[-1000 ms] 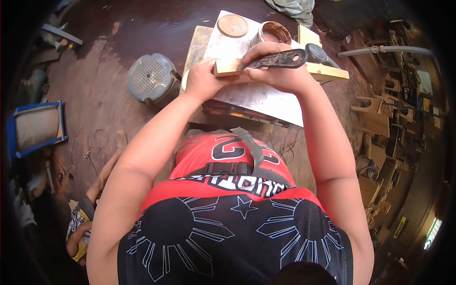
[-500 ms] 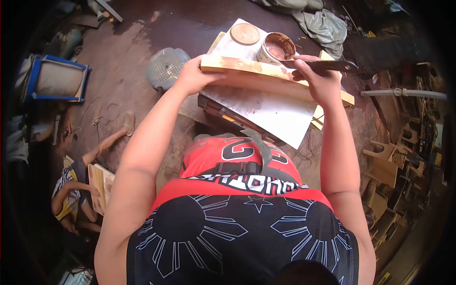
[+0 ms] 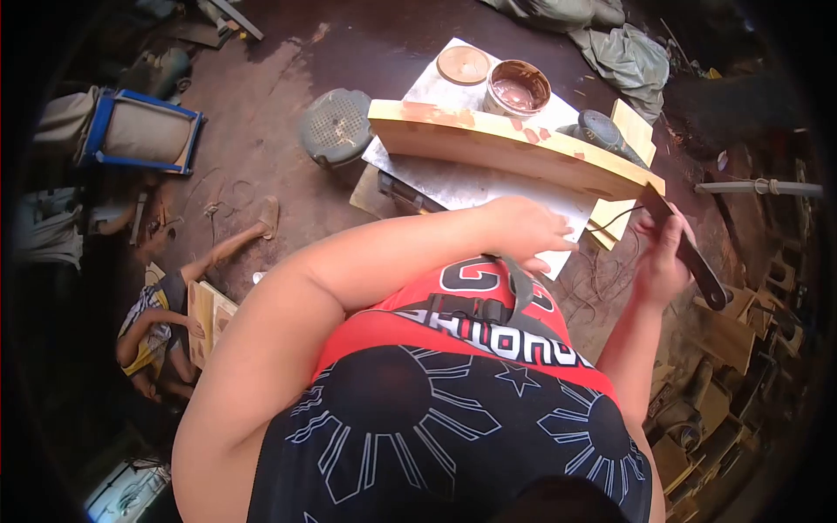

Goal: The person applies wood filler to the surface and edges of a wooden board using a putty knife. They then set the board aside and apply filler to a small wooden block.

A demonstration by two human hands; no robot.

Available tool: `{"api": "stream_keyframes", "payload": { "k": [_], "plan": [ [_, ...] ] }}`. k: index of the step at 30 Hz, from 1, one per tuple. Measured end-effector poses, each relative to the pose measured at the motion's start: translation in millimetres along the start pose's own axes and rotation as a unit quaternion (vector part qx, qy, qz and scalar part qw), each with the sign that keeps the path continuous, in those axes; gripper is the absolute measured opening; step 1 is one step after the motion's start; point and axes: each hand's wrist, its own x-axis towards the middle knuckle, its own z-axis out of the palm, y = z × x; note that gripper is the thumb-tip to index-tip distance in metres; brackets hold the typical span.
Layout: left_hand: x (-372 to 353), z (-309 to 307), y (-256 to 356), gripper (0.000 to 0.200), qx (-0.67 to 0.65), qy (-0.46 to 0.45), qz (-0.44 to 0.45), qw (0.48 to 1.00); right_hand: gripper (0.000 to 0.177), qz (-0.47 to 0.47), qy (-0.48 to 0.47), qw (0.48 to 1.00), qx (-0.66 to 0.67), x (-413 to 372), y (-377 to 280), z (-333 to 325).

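Observation:
A long pale wooden board [image 3: 488,144] stands on edge across a white work surface [image 3: 488,187], with reddish-brown filler patches along its top edge. My right hand [image 3: 664,266] grips a putty knife [image 3: 700,268] with a dark handle. The blade end is at the right end of the board. Stretched across my body, my left hand [image 3: 526,228] is off the board with its fingers apart, in front of the white surface and holding nothing. Behind the board are an open tub [image 3: 518,90] of brown paste and a round lid [image 3: 463,65].
A dark corded tool [image 3: 600,129] lies behind the board beside pale planks [image 3: 632,131]. To the left are a perforated stool [image 3: 336,126] and a blue-framed piece [image 3: 144,132]. A seated person [image 3: 157,331] holds wooden panels [image 3: 209,318]. Wooden parts [image 3: 724,327] are piled at right.
My left hand has let go of the board's left end and swung right across my body. My right hand has moved with the putty knife from the board's top to its right end.

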Motion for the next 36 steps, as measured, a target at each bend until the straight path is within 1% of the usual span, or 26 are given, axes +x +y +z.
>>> {"api": "stream_keyframes", "payload": {
  "k": [1, 3, 4, 5, 6, 7, 9, 10, 12, 14, 15, 17, 18, 19, 20, 21, 24, 25, 27, 28, 30, 32, 33, 34, 35, 36],
  "plan": [
    [4.4, 0.1, 4.3, 0.057, -0.050, -0.067, 0.019, 0.996, 0.040, -0.010, 0.014, 1.000, 0.004, 0.4, -1.3, -10.5],
    [7.3, -2.5, 3.4, 0.054, 0.069, 0.038, 0.046, 0.996, 0.041, -0.030, 0.043, 0.999, 0.011, 1.5, -1.3, -30.8],
    [12.1, -8.7, 4.8, 0.053, 0.128, 0.090, 0.063, 0.986, 0.041, -0.032, 0.056, 0.998, -0.001, 1.1, -0.5, -43.6],
    [9.9, -18.7, 1.1, 0.053, 0.133, 0.146, 0.019, 0.980, 0.041, -0.034, 0.071, 0.997, -0.014, 0.1, 0.1, -57.0],
    [5.9, -30.7, 1.5, 0.055, 0.163, 0.205, -0.043, 0.964, 0.041, -0.035, 0.088, 0.995, -0.029, -3.2, -0.5, -68.4],
    [1.5, -42.2, 1.3, 0.064, 0.184, 0.234, -0.118, 0.947, 0.036, -0.022, 0.096, 0.995, -0.025, -7.6, -1.7, -77.4],
    [-6.0, -48.7, -10.5, 0.092, 0.253, 0.263, -0.273, 0.890, 0.036, 0.002, 0.112, 0.993, -0.025, -16.4, 0.5, -90.3],
    [-7.8, -51.6, -17.5, 0.099, 0.278, 0.243, -0.332, 0.868, 0.036, 0.014, 0.118, 0.993, -0.025, -20.2, 2.4, -95.0],
    [0.7, -55.7, -25.3, 0.101, 0.286, 0.161, -0.414, 0.849, 0.035, 0.016, 0.109, 0.994, -0.021, -26.9, 4.1, -96.1],
    [26.8, -45.9, -16.7, 0.099, 0.282, 0.133, -0.366, 0.877, 0.035, 0.020, 0.102, 0.994, -0.014, -32.8, 4.4, -91.3],
    [40.1, -39.1, -13.6, 0.098, 0.280, 0.119, -0.344, 0.888, 0.039, 0.012, 0.108, 0.994, -0.021, -33.0, 4.4, -83.3],
    [74.5, -15.4, -1.8, 0.090, 0.231, 0.116, -0.189, 0.947, 0.038, -0.005, 0.106, 0.994, -0.035, -33.5, 1.1, -81.1],
    [93.4, -19.8, 9.9, 0.079, 0.165, 0.052, -0.080, 0.982, 0.037, -0.014, 0.101, 0.994, -0.041, -31.5, -0.5, -80.8],
    [106.1, 11.1, 2.2, 0.068, 0.080, 0.080, 0.056, 0.992, 0.036, -0.026, 0.096, 0.994, -0.045, -29.5, -4.7, -81.4],
    [113.3, 7.1, 20.3, 0.059, 0.009, -0.023, 0.075, 0.997, 0.034, -0.038, 0.093, 0.994, -0.049, -28.6, -10.7, -84.4],
    [118.3, 14.7, 28.9, 0.052, 0.018, -0.019, 0.111, 0.994, 0.033, -0.051, 0.093, 0.993, -0.054, -28.8, -15.0, -87.9],
    [108.8, 24.7, 28.2, 0.049, 0.065, 0.043, 0.154, 0.985, 0.032, -0.055, 0.109, 0.992, -0.036, -30.9, -17.9, -100.9],
    [97.0, 21.6, 24.5, 0.045, 0.069, 0.099, 0.133, 0.984, 0.032, -0.022, 0.119, 0.992, -0.039, -32.0, -17.0, -101.7],
    [66.7, 4.4, 11.7, 0.040, 0.059, 0.151, 0.059, 0.985, 0.033, 0.047, 0.137, 0.989, -0.043, -35.9, -13.7, -97.7],
    [50.5, -8.2, 4.8, 0.037, 0.078, 0.211, 0.039, 0.974, 0.033, 0.076, 0.125, 0.989, -0.040, -39.0, -11.6, -93.5],
    [17.2, -46.1, -2.4, 0.040, 0.106, 0.269, -0.051, 0.956, 0.034, 0.131, 0.102, 0.986, -0.032, -46.2, -5.2, -82.7],
    [-16.5, -84.7, -18.4, 0.044, 0.140, 0.325, -0.129, 0.926, 0.034, 0.188, 0.086, 0.978, 0.012, -43.5, 6.4, -71.4],
    [-33.7, -103.8, -24.7, 0.046, 0.178, 0.345, -0.163, 0.907, 0.034, 0.211, 0.082, 0.973, 0.035, -38.5, 12.4, -63.3],
    [-52.9, -124.1, -31.8, 0.053, 0.162, 0.328, -0.216, 0.905, 0.034, 0.233, 0.077, 0.968, 0.058, -30.3, 17.5, -52.6],
    [-83.4, -158.2, -41.3, 0.064, 0.064, 0.284, -0.312, 0.904, 0.032, 0.251, 0.079, 0.964, 0.042, -15.2, 22.2, -35.2],
    [-101.5, -161.4, -52.8, 0.072, 0.119, 0.249, -0.313, 0.909, 0.032, 0.270, 0.074, 0.959, 0.029, 1.4, 29.4, -21.2]
  ]
}}
